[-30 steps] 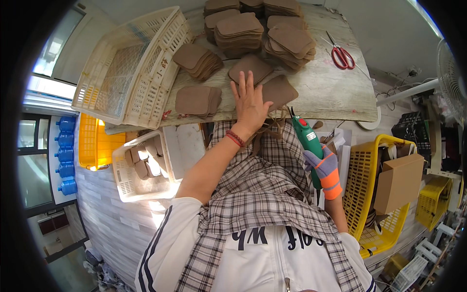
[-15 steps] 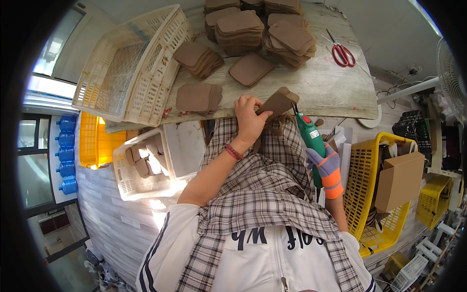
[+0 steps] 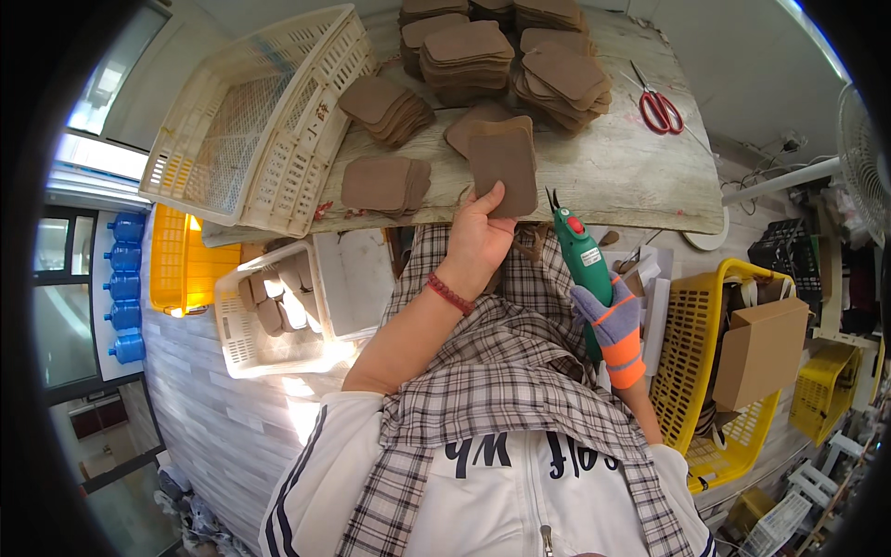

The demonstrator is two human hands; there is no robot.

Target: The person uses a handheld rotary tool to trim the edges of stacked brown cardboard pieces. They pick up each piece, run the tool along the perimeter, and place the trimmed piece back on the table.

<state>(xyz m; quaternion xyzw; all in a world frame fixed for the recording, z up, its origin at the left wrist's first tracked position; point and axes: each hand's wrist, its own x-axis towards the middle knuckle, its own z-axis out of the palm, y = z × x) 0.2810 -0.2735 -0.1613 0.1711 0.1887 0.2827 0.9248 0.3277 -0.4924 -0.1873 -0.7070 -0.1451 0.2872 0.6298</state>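
Your head camera: left one of two side-by-side fisheyes, worn on your head, facing down and forward over your own body. Picture upright, unmirrored; your left is picture left. Near view: white jacket (image 3: 464, 511) fills lower edge, hands (image 3: 481, 244) sit mid-picture, tabletop (image 3: 640, 181) lies above. Wide lens reaches floor (image 3: 200, 399) at left, yellow basket (image 3: 673, 371) at right; edges bend toward dark rim.
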